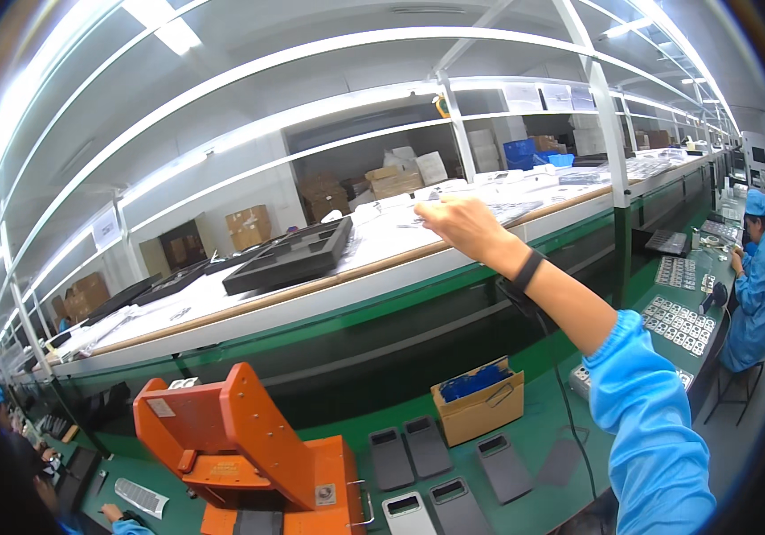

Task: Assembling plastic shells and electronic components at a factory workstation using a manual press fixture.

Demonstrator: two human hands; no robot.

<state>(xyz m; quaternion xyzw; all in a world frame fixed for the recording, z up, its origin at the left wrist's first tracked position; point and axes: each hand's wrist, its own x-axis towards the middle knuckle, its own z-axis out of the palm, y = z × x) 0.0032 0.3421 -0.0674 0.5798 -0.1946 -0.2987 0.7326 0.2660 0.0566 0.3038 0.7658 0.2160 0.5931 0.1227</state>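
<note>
My right hand (467,230) is stretched out over the raised white shelf, its arm in a blue sleeve with a black band at the wrist. The thumb and fingers are closed together in a pinch. Whatever may be between the fingertips is too small to make out. Pale parts and clear plastic lie on the shelf (373,263) around the hand. To its left sits a black compartmented foam tray (289,259). My left hand is not in view.
On the green bench stand an orange press-like fixture (249,446), several grey rectangular housings (427,446) and a cardboard box (480,415) with blue contents. A black cable (569,401) hangs beside my arm. A co-worker (752,285) sits at right; another person's hand (113,514) shows lower left.
</note>
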